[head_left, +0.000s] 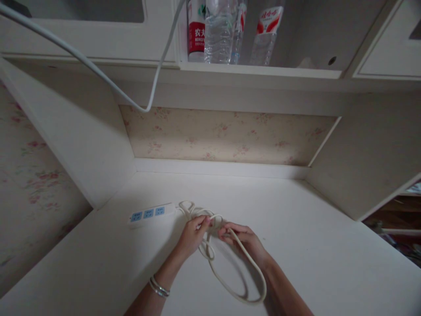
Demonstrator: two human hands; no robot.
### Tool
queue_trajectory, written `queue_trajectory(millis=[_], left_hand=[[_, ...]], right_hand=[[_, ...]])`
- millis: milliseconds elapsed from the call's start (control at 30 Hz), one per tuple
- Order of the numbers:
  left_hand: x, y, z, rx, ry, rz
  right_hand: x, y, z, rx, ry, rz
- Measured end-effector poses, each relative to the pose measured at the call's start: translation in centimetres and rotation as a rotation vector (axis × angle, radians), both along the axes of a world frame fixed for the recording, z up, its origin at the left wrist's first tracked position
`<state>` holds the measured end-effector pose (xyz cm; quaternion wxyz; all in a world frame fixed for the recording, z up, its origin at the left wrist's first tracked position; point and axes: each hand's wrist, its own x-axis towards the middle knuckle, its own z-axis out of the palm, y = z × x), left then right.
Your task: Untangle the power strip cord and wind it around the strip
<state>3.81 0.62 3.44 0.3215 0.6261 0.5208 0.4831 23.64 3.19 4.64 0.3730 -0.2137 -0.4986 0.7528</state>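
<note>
A white power strip [150, 214] with blue sockets lies on the white desk [312, 245], left of centre. Its cream cable [245, 274] runs right from the strip in several loops, with one long loop trailing toward me. My left hand [192, 235] pinches the bundled cable near the strip, fingers closed around it. My right hand [245, 240] grips the same bundle just to the right, fingers curled on the cord. Silver bangles sit on my left wrist.
A shelf [259, 70] above holds several plastic water bottles [219, 30]. A white cord [98, 72] hangs across the upper left. Cabinet side panels wall in the desk nook on both sides. A floral panel [226, 136] backs it.
</note>
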Motion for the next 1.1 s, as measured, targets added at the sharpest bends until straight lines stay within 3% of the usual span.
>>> queue_trajectory(millis=[133,300,400,533,667,800,1100], left_hand=[[0.0,0.0,0.1,-0.02,-0.025,0.025],[-0.1,0.0,0.2,-0.019,0.003,0.033],[-0.1,-0.1,0.0,-0.012,-0.002,-0.03],[0.1,-0.3,0.2,-0.016,0.011,-0.12],[0.3,-0.6,1.1,0.0,0.058,-0.198],[0.4,-0.9,1.4,-0.002,0.077,-0.235],[0.3,-1.0,1.1,0.029,0.195,-0.189]], right_hand=[[0.6,-0.4,0.5,-0.043,0.116,0.075],[0.1,-0.6,-0.1,-0.025,-0.099,0.165],[-1.0,-0.3,-0.9,-0.02,-0.099,0.097],[-1.8,0.5,-1.7,-0.063,-0.014,-0.12],[-1.7,1.1,-1.6,-0.177,0.026,-0.169],[-1.3,1.4,-1.7,-0.318,0.086,-0.1],[1.4,2.3,-0.9,-0.231,0.016,0.104]])
